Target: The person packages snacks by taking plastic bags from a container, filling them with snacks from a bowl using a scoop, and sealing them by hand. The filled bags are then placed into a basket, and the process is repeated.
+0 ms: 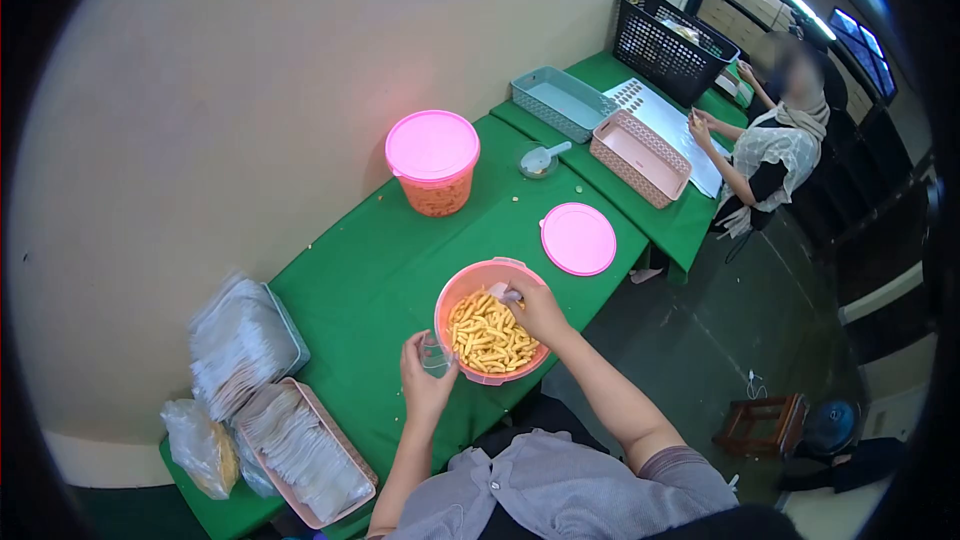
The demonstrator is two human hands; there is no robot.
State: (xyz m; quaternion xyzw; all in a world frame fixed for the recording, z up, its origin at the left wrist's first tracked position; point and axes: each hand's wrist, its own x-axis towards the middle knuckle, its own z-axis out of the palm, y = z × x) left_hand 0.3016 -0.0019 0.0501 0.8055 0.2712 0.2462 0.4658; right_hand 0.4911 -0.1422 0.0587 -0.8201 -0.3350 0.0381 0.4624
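My left hand (428,385) is closed around a small clear plastic cup (436,354), held at the left rim of a pink tub (446,302). Curved yellow snack sticks (490,338) fill much of that tub. Over its far right side, my right hand (535,312) is closed on a pale scoop (499,291), which is mostly hidden by the fingers. A round pink lid (578,239) lies flat on the green cloth beyond the tub. Farther back stands a lidded tub (437,190) with orange-looking contents.
Baskets of stacked clear bags (305,450) sit at the left end of the green table (345,285). A bowl with a pale scoop (541,159) stands toward the back. Beyond are a teal basket (560,100), a pink basket (640,160), a black crate (665,55) and a seated person (775,155).
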